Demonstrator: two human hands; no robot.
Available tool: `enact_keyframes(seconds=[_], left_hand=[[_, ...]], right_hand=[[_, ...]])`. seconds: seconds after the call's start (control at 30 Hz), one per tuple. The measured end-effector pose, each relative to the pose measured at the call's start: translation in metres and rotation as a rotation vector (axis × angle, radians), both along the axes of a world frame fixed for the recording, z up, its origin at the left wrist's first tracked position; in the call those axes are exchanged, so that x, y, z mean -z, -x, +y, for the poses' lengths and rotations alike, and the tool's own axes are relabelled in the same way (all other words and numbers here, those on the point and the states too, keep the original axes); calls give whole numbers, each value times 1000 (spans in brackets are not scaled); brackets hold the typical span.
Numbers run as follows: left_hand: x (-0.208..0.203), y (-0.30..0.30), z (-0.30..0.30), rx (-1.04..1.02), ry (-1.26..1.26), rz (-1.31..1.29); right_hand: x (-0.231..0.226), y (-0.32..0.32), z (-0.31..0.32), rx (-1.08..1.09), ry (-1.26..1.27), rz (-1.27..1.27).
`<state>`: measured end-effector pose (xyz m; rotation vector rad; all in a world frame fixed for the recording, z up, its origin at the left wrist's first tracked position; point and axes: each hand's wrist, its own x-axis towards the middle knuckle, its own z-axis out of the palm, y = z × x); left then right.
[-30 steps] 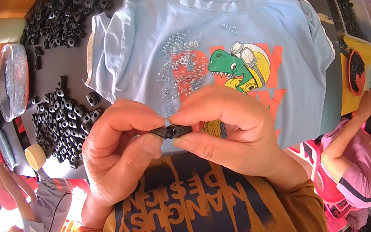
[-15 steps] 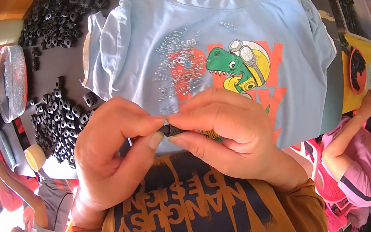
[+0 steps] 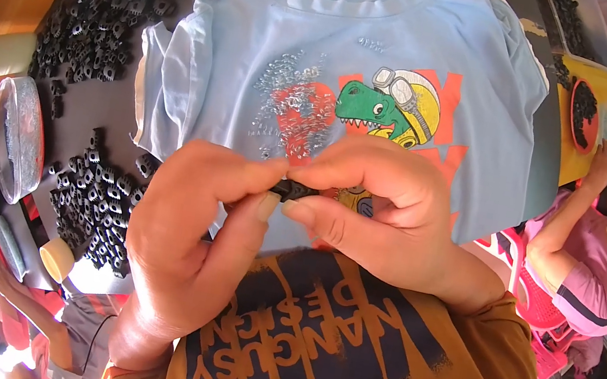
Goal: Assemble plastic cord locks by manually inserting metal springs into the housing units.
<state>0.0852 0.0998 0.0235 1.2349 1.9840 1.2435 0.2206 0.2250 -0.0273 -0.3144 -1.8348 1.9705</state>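
Observation:
Both hands meet in front of my chest over a light blue T-shirt [image 3: 251, 26] with a cartoon dinosaur print. Between their fingertips is a small black plastic piece [image 3: 294, 189], resembling the toothed clips piled nearby. Thumb and forefinger of my left hand [image 3: 187, 226] pinch one end of it. My right hand [image 3: 385, 208] grips the other end the same way, partly covering it. Just beyond the fingers, a scatter of tiny silvery metal bits [image 3: 298, 107] lies on the shirt. Their exact kind is too small to make out.
Left of the shirt lie a far heap of black clips [image 3: 105, 25] and a nearer heap of black clips [image 3: 98, 202]. A round clear tub [image 3: 19, 135] holds silvery bits. Another person in a pink top [image 3: 589, 272] works at the right; a further person's arm [image 3: 27, 307] shows lower left.
Both hands have shifted slightly up and right with the black piece. More of the piece shows between the fingertips, and the grip has changed a little.

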Motion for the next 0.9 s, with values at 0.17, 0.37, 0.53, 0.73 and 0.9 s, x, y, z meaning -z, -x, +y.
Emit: enact_keyframes(seconds=[0.17,0.37,0.53,0.73,0.9], left_hand=[[-7,-2,3,-119,101,-253],[-10,2,3,16,95,-134],[3,2,12,180,-86,326],[5,-5,7,115,-96,257],[12,-13,-1,72,-69,448]], right_hand=[[-4,-1,1,27,40,2],[-2,-3,2,-32,45,21],[1,-5,5,65,-208,22],[2,3,-5,143,172,61],[-10,0,-11,92,556,-48]])
